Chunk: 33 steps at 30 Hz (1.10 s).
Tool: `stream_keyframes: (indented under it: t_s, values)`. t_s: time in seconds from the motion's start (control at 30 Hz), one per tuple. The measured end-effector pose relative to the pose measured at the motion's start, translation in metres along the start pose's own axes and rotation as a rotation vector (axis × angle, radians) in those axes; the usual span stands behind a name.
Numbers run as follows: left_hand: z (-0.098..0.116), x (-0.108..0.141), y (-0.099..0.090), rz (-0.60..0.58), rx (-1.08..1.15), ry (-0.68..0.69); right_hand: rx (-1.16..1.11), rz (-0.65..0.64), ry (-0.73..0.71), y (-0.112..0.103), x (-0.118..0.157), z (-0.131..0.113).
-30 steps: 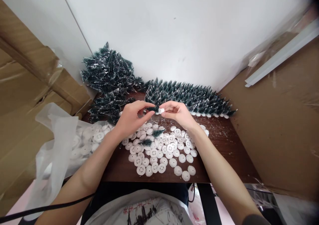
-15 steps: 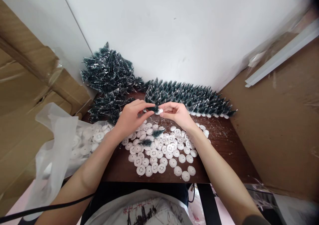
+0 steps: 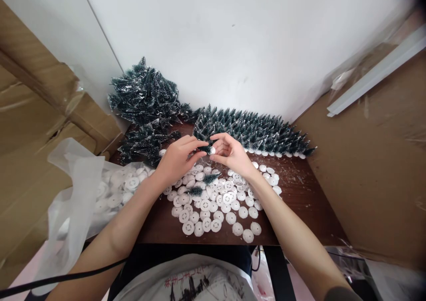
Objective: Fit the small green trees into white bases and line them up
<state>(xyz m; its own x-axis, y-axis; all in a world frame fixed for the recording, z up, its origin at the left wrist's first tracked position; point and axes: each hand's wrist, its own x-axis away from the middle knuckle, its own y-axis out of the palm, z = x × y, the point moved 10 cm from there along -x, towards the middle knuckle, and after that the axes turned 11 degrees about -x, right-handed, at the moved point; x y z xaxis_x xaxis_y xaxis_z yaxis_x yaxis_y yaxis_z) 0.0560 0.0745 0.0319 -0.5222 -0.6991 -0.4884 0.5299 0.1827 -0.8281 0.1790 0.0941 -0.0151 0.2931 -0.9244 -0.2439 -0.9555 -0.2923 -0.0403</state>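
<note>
At frame centre, the left hand [image 3: 180, 156] is pinching a small, dark-green, bristly tree [image 3: 207, 149] — the right hand [image 3: 234, 155] is curving around 1 round, white, plastic-looking disc [image 3: 212, 150] beside it, grip impossible to tell. Keeping both squarely in 1 line is looking wise — tilting is risking skew.

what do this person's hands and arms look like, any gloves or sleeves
The left hand and right hand are bare, with no gloves, rings or watch visible. The forearms are uncovered; a dark grey edge, perhaps a sleeve, shows on the right arm. A black cable crosses the left arm.
</note>
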Motion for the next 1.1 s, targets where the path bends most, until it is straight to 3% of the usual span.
stream_keyframes:
  t_s: [0.13, 0.23, 0.53, 0.73, 0.93, 1.1]
  values:
    - [0.003, 0.000, 0.003, -0.010, -0.029, -0.006, 0.366, -0.066, -0.152, 0.011, 0.005, -0.014]
    - [0.001, 0.001, 0.004, 0.017, -0.020, -0.046, 0.542, -0.098, -0.177, 0.016, 0.008, -0.016]
    - [-0.004, 0.003, 0.007, 0.095, 0.138, -0.081, 0.617, -0.147, -0.260, 0.024, 0.013, -0.022]
    - [-0.003, 0.003, 0.008, 0.066, 0.173, -0.088, 0.596, -0.120, -0.163, 0.010, 0.009, -0.017]
    - [-0.013, 0.002, -0.010, 0.148, 0.125, -0.150, 0.597, -0.116, -0.060, -0.014, 0.008, -0.023]
    - [-0.019, 0.003, -0.014, 0.161, 0.111, -0.187, 0.737, -0.172, -0.010, -0.008, 0.008, -0.011]
